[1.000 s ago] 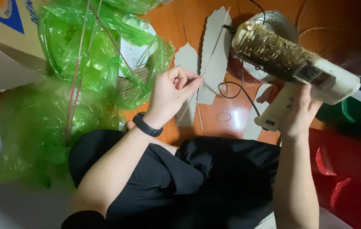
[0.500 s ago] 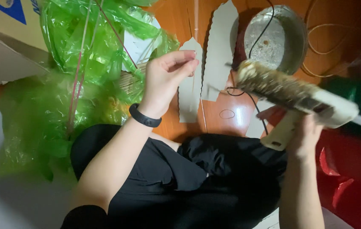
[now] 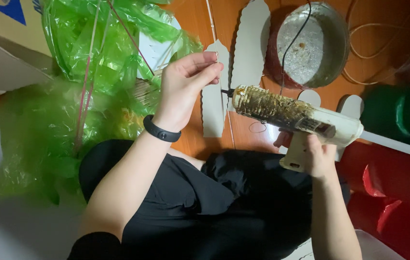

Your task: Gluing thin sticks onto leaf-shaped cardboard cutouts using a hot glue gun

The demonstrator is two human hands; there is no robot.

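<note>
My right hand (image 3: 313,154) grips the handle of a cream glue gun (image 3: 294,113) crusted with dried brown glue. Its nozzle points left, close to my left fingertips. A white glue stick juts out of its back toward the right. My left hand (image 3: 183,86), with a black band on the wrist, is raised above the floor. Its thumb and fingers are pinched together on a thin pale stick (image 3: 210,19) that runs up and away. Below the fingers lies a scalloped leaf-shaped cardboard piece (image 3: 213,103) on the orange floor.
Crumpled green cellophane (image 3: 65,96) with thin sticks fills the left side. A longer cardboard leaf (image 3: 251,45) and a round metal tin (image 3: 311,43) with a black cord lie farther off. Red plastic (image 3: 397,192) and a dark green object (image 3: 402,118) sit at right. My black-clad legs are below.
The glue gun has come down and leftward, so its nozzle now nears my left fingertips. My left hand has stayed raised, still pinching.
</note>
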